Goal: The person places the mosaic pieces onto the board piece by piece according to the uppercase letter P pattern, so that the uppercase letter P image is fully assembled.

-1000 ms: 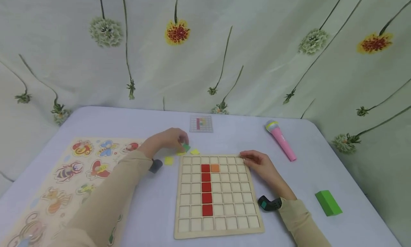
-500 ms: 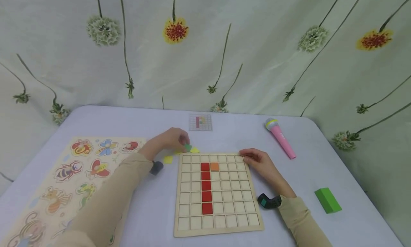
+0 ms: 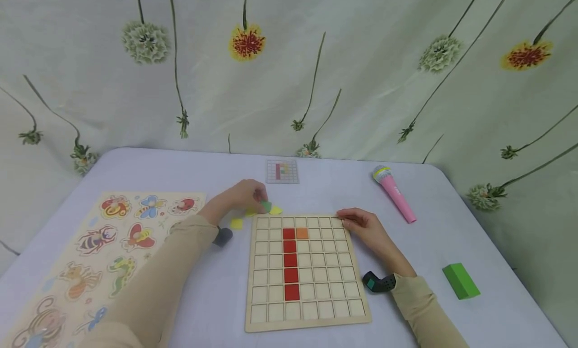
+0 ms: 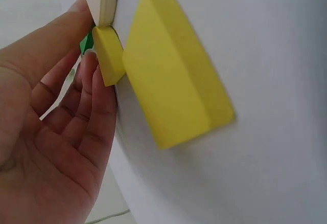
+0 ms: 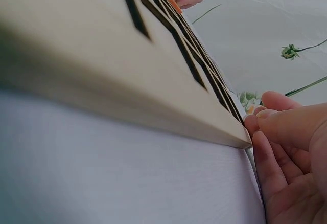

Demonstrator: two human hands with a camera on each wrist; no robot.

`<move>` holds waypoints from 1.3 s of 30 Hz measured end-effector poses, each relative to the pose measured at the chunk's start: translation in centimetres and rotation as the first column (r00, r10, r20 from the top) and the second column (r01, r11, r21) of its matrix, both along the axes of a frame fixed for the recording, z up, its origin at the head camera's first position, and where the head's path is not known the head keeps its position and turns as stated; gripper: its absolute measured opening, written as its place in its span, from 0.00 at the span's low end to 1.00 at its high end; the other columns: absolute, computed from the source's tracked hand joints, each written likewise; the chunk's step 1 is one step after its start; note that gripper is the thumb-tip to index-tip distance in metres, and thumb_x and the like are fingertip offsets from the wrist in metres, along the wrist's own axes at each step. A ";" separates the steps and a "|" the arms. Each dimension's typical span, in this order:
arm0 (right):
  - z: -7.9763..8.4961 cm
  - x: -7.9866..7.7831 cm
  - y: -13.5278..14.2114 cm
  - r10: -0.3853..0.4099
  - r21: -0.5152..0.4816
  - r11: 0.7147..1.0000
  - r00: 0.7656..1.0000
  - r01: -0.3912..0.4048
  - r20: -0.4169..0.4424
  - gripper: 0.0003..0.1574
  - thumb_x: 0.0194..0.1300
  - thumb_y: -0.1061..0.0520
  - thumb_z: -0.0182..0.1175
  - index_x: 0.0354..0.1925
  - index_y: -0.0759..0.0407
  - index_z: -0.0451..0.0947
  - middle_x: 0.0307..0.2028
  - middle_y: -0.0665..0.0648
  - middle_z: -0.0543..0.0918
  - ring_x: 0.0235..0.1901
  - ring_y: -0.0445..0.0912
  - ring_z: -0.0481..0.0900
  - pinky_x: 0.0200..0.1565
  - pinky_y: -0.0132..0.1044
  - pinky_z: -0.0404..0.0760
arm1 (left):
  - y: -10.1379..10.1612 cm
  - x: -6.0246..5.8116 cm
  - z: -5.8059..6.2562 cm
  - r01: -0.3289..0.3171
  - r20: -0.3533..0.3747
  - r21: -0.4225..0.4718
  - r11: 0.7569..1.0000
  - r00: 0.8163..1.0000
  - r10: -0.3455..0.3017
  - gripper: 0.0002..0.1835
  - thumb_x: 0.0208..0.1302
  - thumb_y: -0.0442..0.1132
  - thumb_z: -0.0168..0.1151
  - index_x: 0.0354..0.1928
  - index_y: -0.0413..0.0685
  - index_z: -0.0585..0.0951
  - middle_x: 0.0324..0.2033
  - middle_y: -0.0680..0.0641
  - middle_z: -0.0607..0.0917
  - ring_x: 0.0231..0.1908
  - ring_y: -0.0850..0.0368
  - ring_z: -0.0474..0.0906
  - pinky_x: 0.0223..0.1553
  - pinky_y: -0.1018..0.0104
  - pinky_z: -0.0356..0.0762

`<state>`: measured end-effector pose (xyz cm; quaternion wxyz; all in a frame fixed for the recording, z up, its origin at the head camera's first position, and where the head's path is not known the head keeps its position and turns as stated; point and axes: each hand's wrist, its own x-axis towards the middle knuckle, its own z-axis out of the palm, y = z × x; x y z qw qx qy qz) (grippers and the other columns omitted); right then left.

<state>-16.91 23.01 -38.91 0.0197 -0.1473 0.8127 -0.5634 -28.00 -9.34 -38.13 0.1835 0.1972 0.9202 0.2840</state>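
Above the far left corner of the wooden grid board (image 3: 320, 291), my left hand (image 3: 244, 195) pinches a green square tile (image 3: 267, 206) between thumb and fingers. Loose yellow tiles (image 3: 237, 223) lie around that hand; in the left wrist view, one thick yellow tile (image 4: 173, 75) is close by and another yellow tile (image 4: 110, 55) is next to the fingers. My right hand (image 3: 367, 230) grips the board's far right corner with its fingertips. A column of several red tiles (image 3: 291, 275) fills one line of cells, and an orange tile (image 3: 302, 233) sits right of the topmost.
Behind the board lies a small pattern card (image 3: 282, 172). A pink toy microphone (image 3: 397, 195) and a green block (image 3: 461, 281) are on the right side of the table. On the left, under my left arm, is an insect picture board (image 3: 106, 237).
My left hand has shifted slightly right with the green tile, toward a yellow tile. The right hand keeps its place at the board's corner.
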 end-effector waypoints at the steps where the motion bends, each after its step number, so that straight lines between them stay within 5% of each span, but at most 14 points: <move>1: 0.0 0.0 0.0 0.002 -0.004 1.000 1.000 -0.002 0.000 0.15 0.64 0.73 0.53 0.50 0.79 0.72 0.48 0.73 0.76 0.51 0.61 0.73 0.48 0.30 0.73 | 0.1 0.0 0.0 -0.002 0.001 0.001 1.000 1.000 0.002 0.10 0.49 0.39 0.72 0.33 0.48 0.80 0.32 0.49 0.78 0.37 0.53 0.72 0.41 0.60 0.71; 7: -0.3 -0.2 0.1 0.011 -0.013 1.000 1.000 -0.011 -0.006 0.15 0.64 0.73 0.53 0.50 0.79 0.72 0.49 0.73 0.76 0.52 0.61 0.72 0.48 0.29 0.72 | 0.3 0.3 0.4 -0.005 -0.052 0.015 1.000 0.999 0.006 0.10 0.51 0.41 0.71 0.29 0.47 0.78 0.29 0.48 0.78 0.33 0.53 0.72 0.36 0.61 0.71; 11: -0.3 -0.3 0.0 0.010 -0.009 1.000 1.000 -0.010 0.000 0.15 0.64 0.73 0.53 0.49 0.79 0.73 0.49 0.72 0.76 0.52 0.61 0.72 0.48 0.29 0.72 | 1.4 1.0 1.4 -0.001 -0.088 0.122 0.993 0.996 0.012 0.09 0.52 0.40 0.71 0.27 0.47 0.79 0.25 0.50 0.79 0.29 0.55 0.74 0.35 0.63 0.72; 17: 0.0 -0.6 -0.3 0.002 -0.010 1.000 1.000 -0.002 0.004 0.15 0.64 0.72 0.53 0.49 0.78 0.73 0.49 0.72 0.76 0.53 0.61 0.71 0.49 0.30 0.72 | 5.0 3.9 2.3 0.126 0.005 0.334 0.934 0.991 -0.135 0.07 0.55 0.38 0.69 0.28 0.44 0.80 0.22 0.51 0.83 0.26 0.56 0.81 0.34 0.65 0.74; 24: -0.1 -0.6 -0.3 0.000 -0.001 1.000 1.000 0.000 0.007 0.15 0.64 0.72 0.53 0.49 0.78 0.73 0.49 0.71 0.77 0.52 0.60 0.72 0.48 0.30 0.72 | 6.6 6.5 1.4 0.185 0.098 0.308 0.933 0.970 -0.224 0.02 0.56 0.35 0.68 0.30 0.46 0.82 0.20 0.52 0.83 0.25 0.59 0.79 0.36 0.66 0.73; 31: 0.3 -0.4 -0.2 -0.018 0.003 1.000 1.000 0.018 0.009 0.14 0.64 0.72 0.53 0.48 0.78 0.73 0.49 0.71 0.76 0.53 0.60 0.71 0.50 0.31 0.71 | 7.0 8.1 0.9 0.166 0.189 0.339 0.926 0.952 -0.240 0.01 0.55 0.29 0.67 0.29 0.38 0.83 0.21 0.49 0.83 0.22 0.57 0.82 0.34 0.68 0.78; 35: 0.1 -0.4 -0.1 -0.018 -0.002 1.000 1.000 0.018 0.010 0.14 0.64 0.73 0.53 0.48 0.78 0.73 0.49 0.72 0.76 0.54 0.60 0.71 0.50 0.31 0.71 | 7.2 8.7 0.5 0.171 0.154 0.306 0.937 0.962 -0.226 0.04 0.55 0.31 0.68 0.25 0.41 0.83 0.18 0.51 0.82 0.21 0.59 0.81 0.30 0.69 0.77; 39: -1.2 -0.9 0.6 -0.022 -0.015 1.000 1.000 0.022 0.003 0.14 0.64 0.72 0.53 0.48 0.77 0.74 0.50 0.70 0.77 0.54 0.60 0.71 0.50 0.31 0.72 | 7.3 9.0 0.1 0.218 0.045 0.235 0.947 0.971 -0.234 0.07 0.52 0.35 0.70 0.21 0.49 0.83 0.15 0.55 0.80 0.20 0.63 0.77 0.27 0.69 0.74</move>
